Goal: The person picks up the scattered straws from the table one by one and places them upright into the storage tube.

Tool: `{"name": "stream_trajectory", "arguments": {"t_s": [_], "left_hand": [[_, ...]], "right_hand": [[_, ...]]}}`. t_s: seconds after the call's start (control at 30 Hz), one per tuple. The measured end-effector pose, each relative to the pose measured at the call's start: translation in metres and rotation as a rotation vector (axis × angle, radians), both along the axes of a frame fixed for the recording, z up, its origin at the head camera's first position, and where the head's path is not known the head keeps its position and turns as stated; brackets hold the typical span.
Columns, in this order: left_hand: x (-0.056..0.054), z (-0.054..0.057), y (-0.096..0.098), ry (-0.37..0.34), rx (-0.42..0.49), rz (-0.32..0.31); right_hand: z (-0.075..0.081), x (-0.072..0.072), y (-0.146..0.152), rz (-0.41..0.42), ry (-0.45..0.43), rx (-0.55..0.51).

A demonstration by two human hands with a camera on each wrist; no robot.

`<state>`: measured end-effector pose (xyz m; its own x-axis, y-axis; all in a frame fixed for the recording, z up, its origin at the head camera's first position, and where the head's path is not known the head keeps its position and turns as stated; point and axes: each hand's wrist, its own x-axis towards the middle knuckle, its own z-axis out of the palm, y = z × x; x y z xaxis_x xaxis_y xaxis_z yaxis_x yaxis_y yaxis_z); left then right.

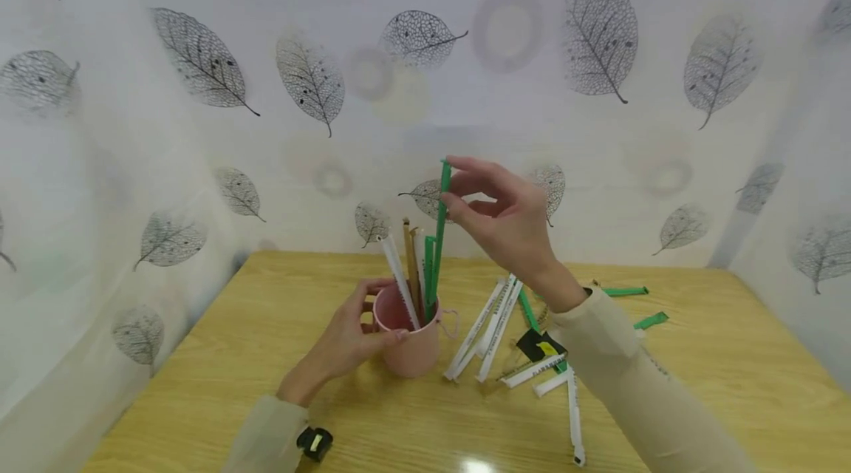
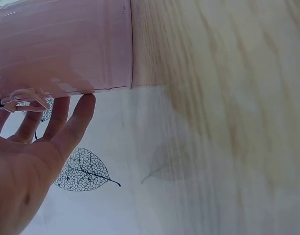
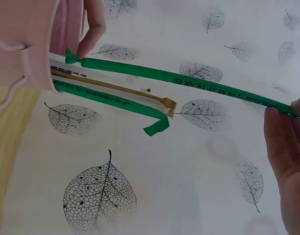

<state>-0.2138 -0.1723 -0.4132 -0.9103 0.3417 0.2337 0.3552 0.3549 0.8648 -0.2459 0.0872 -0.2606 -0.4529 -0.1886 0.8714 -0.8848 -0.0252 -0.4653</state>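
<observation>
A pink bucket-shaped cup [image 1: 412, 351] with small wire loop handles stands on the table. My left hand [image 1: 346, 336] holds it from the side, thumb near the front rim and fingers curled behind. Several paper-wrapped straws lean inside, among them a white straw [image 1: 400, 282], a brown straw [image 1: 411, 266] and another green straw [image 3: 115, 100]. Above the cup, my right hand [image 1: 508, 218] pinches the upper end of a long green wrapped straw [image 3: 155, 73] between thumb and fingers. This straw's lower end overlaps the cup's mouth in the right wrist view.
Several white wrapped straws [image 1: 499, 329] and a few green ones [image 1: 625, 291] lie loose on the wooden table [image 1: 279, 310], right of the cup, partly hidden by the right forearm. A small black device [image 1: 315, 443] sits at the left sleeve. Leaf-patterned cloth [image 1: 425, 111] stands behind.
</observation>
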Motion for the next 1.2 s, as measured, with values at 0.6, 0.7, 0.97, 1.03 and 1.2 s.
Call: {"name": "stream_trajectory", "arguments": {"t_s": [0.6, 0.7, 0.97, 1.03, 1.2], "left_hand": [[0.000, 0.001, 0.003, -0.035, 0.012, 0.013], [0.000, 0.001, 0.003, -0.045, 0.014, 0.013], [0.001, 0.002, 0.003, -0.041, 0.012, 0.016], [0.001, 0.001, 0.002, -0.042, 0.013, 0.018], [0.001, 0.002, 0.002, -0.043, 0.007, 0.028]], "right_hand": [[-0.048, -0.008, -0.006, -0.029, -0.016, 0.110], [-0.056, -0.009, -0.007, -0.015, -0.015, 0.127], [-0.073, -0.012, -0.009, -0.002, -0.007, 0.189], [-0.075, -0.011, -0.008, 0.002, -0.016, 0.203], [-0.080, -0.011, -0.006, -0.005, -0.041, 0.249]]}}
